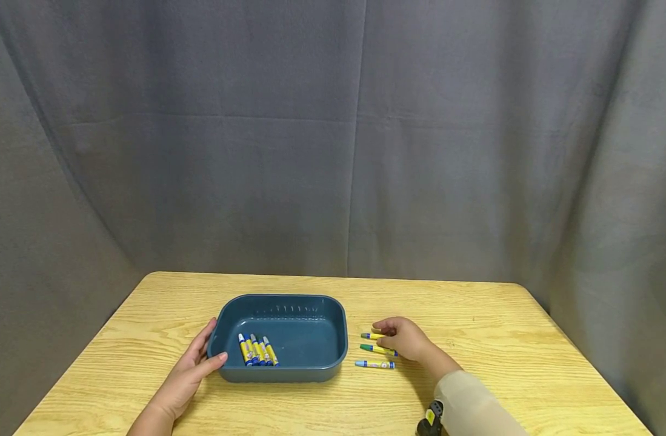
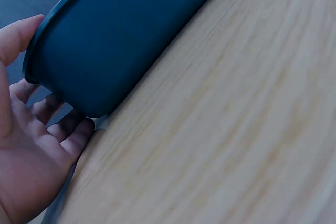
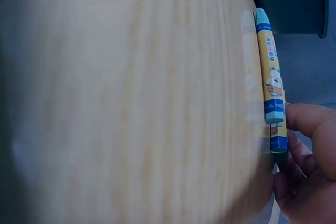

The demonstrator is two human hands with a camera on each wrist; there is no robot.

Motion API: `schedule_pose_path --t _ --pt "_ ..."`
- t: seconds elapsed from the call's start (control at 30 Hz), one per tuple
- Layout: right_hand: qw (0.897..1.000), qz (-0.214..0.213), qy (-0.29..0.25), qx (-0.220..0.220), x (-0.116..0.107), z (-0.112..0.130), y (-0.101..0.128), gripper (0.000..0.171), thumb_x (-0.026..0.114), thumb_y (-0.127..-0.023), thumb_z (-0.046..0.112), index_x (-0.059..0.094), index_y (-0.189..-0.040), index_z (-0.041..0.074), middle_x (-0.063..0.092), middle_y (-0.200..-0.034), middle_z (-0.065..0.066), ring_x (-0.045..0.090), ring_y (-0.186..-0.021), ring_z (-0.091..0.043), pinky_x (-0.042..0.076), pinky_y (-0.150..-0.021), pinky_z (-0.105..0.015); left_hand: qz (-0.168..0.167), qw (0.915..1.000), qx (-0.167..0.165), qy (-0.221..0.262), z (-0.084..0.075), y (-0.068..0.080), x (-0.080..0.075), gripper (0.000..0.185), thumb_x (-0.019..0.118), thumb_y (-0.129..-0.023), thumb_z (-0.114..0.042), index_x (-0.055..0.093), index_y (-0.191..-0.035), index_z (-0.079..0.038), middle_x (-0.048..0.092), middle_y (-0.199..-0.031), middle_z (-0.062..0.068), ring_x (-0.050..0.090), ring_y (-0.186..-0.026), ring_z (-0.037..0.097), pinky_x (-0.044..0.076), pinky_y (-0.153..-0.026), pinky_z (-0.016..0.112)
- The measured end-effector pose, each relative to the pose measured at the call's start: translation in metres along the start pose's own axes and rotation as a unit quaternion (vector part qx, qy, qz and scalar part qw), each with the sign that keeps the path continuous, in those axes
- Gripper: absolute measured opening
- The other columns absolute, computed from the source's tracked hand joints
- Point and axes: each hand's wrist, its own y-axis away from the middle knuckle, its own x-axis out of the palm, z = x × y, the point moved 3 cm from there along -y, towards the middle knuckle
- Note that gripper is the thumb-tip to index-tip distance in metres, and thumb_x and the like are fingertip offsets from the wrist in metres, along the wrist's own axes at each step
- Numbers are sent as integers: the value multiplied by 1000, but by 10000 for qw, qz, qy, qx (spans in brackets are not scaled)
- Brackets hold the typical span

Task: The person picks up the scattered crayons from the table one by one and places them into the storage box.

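Observation:
My left hand (image 1: 188, 369) holds the left end of a dark blue-green rectangular tray (image 1: 280, 375), thumb at the near corner and fingers along the outer wall. Inside, several oil pastels (image 1: 257, 351) in yellow-and-blue wrappers lie side by side at the near left. Right of the tray, my right hand (image 1: 411, 340) pinches the farthest oil pastel (image 1: 367, 335); its tip points left and its other end is hidden by the fingers. Closer to me lie a green oil pastel (image 1: 373, 349) and a light blue oil pastel (image 3: 271, 72), roughly parallel.
The wooden table (image 1: 289, 409) carries everything. A grey curtain (image 1: 289, 151) hangs behind its far edge and on both sides. A black device with a yellow mark (image 1: 432, 418) is at the right wrist, by a beige sleeve (image 1: 471, 402).

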Motion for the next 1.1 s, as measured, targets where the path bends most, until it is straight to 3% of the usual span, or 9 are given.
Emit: schedule_pose_path --t 0.13,0.3,0.5,0.57,0.63,0.73,0.8,0.87,1.1 --pt "9997 55 226 -95 2 6 -1 27 70 -86 3 72 -113 7 67 -103 -4 54 -89 -15 48 -81 -36 -3 10000 10 -13 0 0 0 79 57 -97 -16 9 -159 -14 9 -165 16 29 -127 -8 31 -89 0" --pt "9987 98 465 -170 4 10 -3 24 68 -88 1 74 -110 7 69 -102 -4 55 -87 -14 50 -81 -36 -28 10000 31 -36 0 0 -1 79 58 -97 -16 9 -159 -14 10 -165 17 32 -122 -14 31 -89 0" --pt "9988 149 452 -63 6 9 -4 20 63 -91 0 74 -107 5 69 -96 -2 53 -80 -12 48 -74 -31 -13 10000 4 65 0 0 0 80 58 -96 -14 8 -159 -11 7 -165 17 15 -149 35 31 -87 -1" --pt "9993 99 367 -33 6 8 -5 20 63 -91 1 74 -108 5 68 -96 -2 53 -81 -13 47 -74 -31 -16 10000 6 67 0 0 1 80 58 -96 -14 8 -159 -11 7 -165 17 13 -149 36 31 -88 -1" --pt "9998 9 183 14 4 8 -5 21 64 -91 2 73 -109 5 66 -97 -3 52 -82 -14 46 -73 -30 -26 10000 13 59 0 0 1 80 58 -96 -15 8 -159 -12 8 -165 17 26 -146 20 31 -88 -1" --pt "9997 -156 -185 39 0 11 -6 23 63 -91 3 72 -112 5 65 -100 -7 51 -83 -16 45 -70 -29 -29 10000 -8 59 0 0 1 80 58 -96 -15 8 -159 -12 8 -165 18 27 -145 18 31 -87 -1" --pt "9986 -222 -473 60 -2 14 -7 24 62 -92 3 71 -114 5 64 -100 -9 50 -83 -16 42 -68 -27 -14 10000 -27 83 0 0 1 80 58 -96 -15 8 -159 -12 8 -165 18 25 -147 22 31 -86 -1" --pt "9970 -262 -728 79 -6 19 -8 26 61 -94 5 69 -118 4 63 -100 -9 50 -83 -16 42 -67 -26 -3 9999 -63 92 -1 0 1 80 58 -96 -15 7 -159 -11 7 -165 18 11 -150 38 31 -85 -1" --pt "9839 -183 -1774 145 -10 37 -17 36 54 -99 7 57 -134 1 57 -100 -9 51 -83 -16 45 -70 -27 1 9999 -86 78 -1 0 1 81 58 -96 -15 7 -159 -12 7 -165 18 12 -150 38 31 -85 -1"
